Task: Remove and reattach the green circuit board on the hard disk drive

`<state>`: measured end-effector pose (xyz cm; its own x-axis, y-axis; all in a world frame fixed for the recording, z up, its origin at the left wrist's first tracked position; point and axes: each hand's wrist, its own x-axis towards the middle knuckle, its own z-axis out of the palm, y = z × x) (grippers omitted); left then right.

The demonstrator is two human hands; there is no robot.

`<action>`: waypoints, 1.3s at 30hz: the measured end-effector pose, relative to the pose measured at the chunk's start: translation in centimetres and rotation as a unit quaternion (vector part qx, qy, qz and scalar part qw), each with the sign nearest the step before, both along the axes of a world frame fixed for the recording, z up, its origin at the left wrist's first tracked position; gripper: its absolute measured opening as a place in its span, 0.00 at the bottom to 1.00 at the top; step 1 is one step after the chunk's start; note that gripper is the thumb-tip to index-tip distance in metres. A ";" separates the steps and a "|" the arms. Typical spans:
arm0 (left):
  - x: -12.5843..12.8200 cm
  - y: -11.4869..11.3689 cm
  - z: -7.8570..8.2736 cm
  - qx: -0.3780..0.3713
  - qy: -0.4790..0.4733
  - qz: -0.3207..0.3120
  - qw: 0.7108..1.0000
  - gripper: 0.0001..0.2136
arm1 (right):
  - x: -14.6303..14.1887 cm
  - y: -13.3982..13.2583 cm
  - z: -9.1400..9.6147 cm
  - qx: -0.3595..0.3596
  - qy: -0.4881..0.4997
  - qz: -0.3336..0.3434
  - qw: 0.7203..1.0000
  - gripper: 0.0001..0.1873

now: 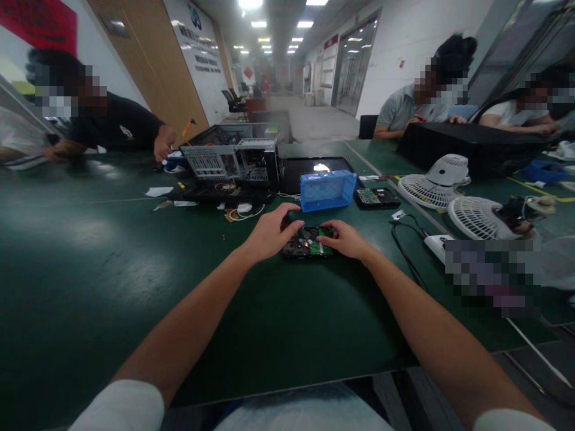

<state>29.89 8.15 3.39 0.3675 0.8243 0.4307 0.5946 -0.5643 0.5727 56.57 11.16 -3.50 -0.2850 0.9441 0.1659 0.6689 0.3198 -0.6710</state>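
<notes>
Looks partway at best — the hard drive (306, 245) sits on the surface (269, 317) by the blue bin (326, 194), circuit board (315, 247) still on, with the person's right hand (345, 238) loosely closed over its edge and left hand (274, 232) half-curled — can't tell around what.

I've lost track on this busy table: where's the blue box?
In the head view, the blue box is just right of centre, beyond the right hand and left of a circuit board.

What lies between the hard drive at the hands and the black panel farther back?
In the head view, a blue plastic bin sits between the hard drive and the black panel.
</notes>
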 end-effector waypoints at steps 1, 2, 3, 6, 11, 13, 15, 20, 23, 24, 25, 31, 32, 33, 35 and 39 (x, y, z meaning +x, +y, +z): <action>0.0 0.0 0.0 0.001 0.003 -0.001 1.000 0.20 | 0.0 0.0 0.0 -0.001 -0.002 0.002 1.000 0.29; 0.0 0.0 0.0 0.001 0.006 -0.002 1.000 0.20 | 0.0 0.0 0.1 -0.002 -0.003 0.002 1.000 0.28; 0.0 -0.1 0.0 0.001 0.009 -0.003 1.000 0.20 | 0.0 0.0 0.1 -0.003 -0.003 0.002 1.000 0.28; 0.1 -0.1 0.1 0.001 0.014 -0.003 1.000 0.19 | 0.1 0.0 0.0 -0.003 -0.002 0.001 1.000 0.28; 0.0 -0.2 0.3 -0.001 -0.002 -0.007 1.000 0.19 | 0.2 0.2 -0.2 -0.003 0.007 0.000 1.000 0.29; 0.0 -0.1 0.3 0.011 -0.002 -0.001 1.000 0.19 | 0.2 0.2 -0.2 -0.002 0.011 0.000 1.000 0.29; 0.0 -0.1 0.3 0.020 0.007 0.003 1.000 0.19 | 0.2 0.2 -0.2 -0.001 0.010 0.000 1.000 0.28; 0.0 0.0 0.1 0.021 0.030 0.002 0.999 0.19 | 0.2 0.1 -0.2 -0.003 0.007 -0.007 1.000 0.28; 0.0 -0.1 0.2 0.023 0.030 -0.005 0.999 0.19 | 0.1 0.1 -0.2 0.001 0.010 -0.003 1.000 0.27; 0.0 -0.2 0.2 0.030 0.026 -0.010 0.999 0.19 | 0.1 0.1 -0.2 0.003 0.010 0.000 1.000 0.27; 0.1 -0.3 0.3 0.040 0.021 -0.016 0.999 0.20 | 0.1 0.1 -0.1 0.005 0.010 0.003 1.000 0.28; 0.6 -0.7 0.5 0.094 -0.026 -0.025 0.995 0.20 | 0.1 0.0 0.1 0.004 0.007 -0.001 1.000 0.28; 0.6 -0.7 0.6 0.100 -0.033 -0.021 0.994 0.19 | 0.0 0.0 0.1 0.003 0.006 -0.001 1.000 0.28; 0.7 -0.7 0.7 0.103 -0.041 -0.018 0.994 0.17 | 0.0 0.0 0.1 0.002 0.005 0.000 1.000 0.28; 0.7 -0.8 0.8 0.097 -0.054 -0.023 0.994 0.15 | 0.0 0.0 0.2 0.001 0.003 0.000 1.000 0.28; 0.8 -0.8 0.8 0.021 -0.122 -0.042 0.991 0.16 | 0.1 0.0 0.2 -0.002 0.001 -0.001 1.000 0.28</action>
